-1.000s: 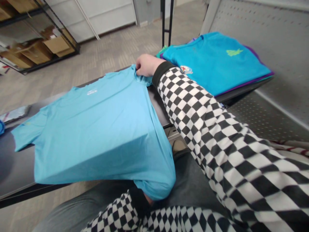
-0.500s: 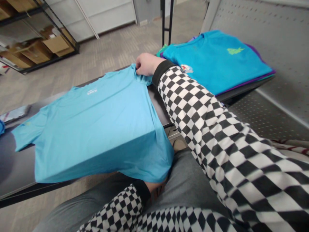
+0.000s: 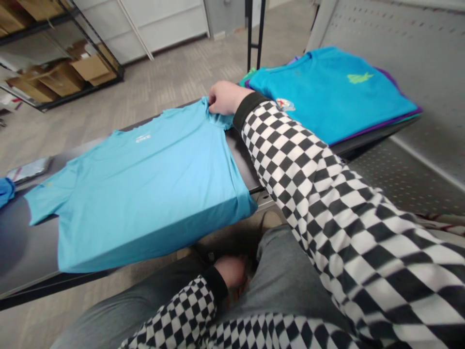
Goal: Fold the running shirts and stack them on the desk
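A light blue T-shirt lies spread over the dark table, its lower edge hanging past the near side. My right hand is closed on the shirt's sleeve at the far right corner. Below the table edge, my left hand is low between my legs, apart from the shirt; its fingers are in shadow and blurred. Beside my right forearm rests a stack of shirts with a bright blue one on top, showing a green print.
A plastic-wrapped packet and some blue cloth lie at the table's left end. A shelf rack holds cardboard boxes at the upper left. Perforated grey panels stand at the right.
The shirt's lower right part has dropped back and hangs closer to the table edge, uncovering my left hand. My right hand keeps its hold on the sleeve. The view has shifted slightly.
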`<state>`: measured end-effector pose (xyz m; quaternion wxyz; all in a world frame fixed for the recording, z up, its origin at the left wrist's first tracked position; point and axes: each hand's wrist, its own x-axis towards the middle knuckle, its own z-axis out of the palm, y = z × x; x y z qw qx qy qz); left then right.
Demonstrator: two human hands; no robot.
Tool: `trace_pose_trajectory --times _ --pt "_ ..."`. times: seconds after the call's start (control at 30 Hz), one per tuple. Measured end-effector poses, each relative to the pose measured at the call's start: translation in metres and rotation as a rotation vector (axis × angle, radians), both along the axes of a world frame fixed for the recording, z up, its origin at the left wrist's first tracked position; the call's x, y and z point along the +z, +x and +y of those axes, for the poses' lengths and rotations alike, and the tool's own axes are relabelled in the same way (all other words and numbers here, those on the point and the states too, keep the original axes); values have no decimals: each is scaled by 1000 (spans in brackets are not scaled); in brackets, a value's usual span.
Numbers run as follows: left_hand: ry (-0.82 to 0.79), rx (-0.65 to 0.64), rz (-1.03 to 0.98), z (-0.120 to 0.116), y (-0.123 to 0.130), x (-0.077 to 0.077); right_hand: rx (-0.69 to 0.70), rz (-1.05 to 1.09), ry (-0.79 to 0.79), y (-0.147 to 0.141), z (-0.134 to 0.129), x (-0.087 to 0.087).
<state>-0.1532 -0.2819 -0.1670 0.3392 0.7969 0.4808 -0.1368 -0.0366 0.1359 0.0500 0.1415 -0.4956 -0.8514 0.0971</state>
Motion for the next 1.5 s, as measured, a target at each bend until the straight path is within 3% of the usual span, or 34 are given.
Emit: trace_pose_trajectory --times 0.07,0.1,0.2,0.3,0.33,0.4,0.47,0.57,0.7,1.07,1.37,1.5 --pt "-138 -75 29 3 -6 11 5 3 2 -1 1 -1" --pt "-179 -96 4 7 -6 26 9 2 2 -1 2 -1" --pt "-87 -78 -257 28 -6 99 13 -7 11 0 2 -1" --pt "249 60 -564 48 -15 174 9 -11 20 1 2 -2" --pt "424 141 -619 53 -19 192 6 -11 22 1 2 -2" --pt "717 228 -624 65 -27 211 5 -10 26 1 3 -3" --pt "853 176 -549 78 -30 213 12 -8 27 1 3 -3" --pt "877 45 -429 99 -22 204 12 -12 23 1 3 -3" --pt "901 -27 -250 117 -2 196 -6 -30 20 0 0 0" --pt "892 -3 -220 115 -6 197 -23 -32 38 -5 3 -3" --pt "948 11 -213 119 15 196 -6 -14 29 -2 1 0" --pt "910 3 -261 120 11 196 -4 -6 21 -2 1 -1"
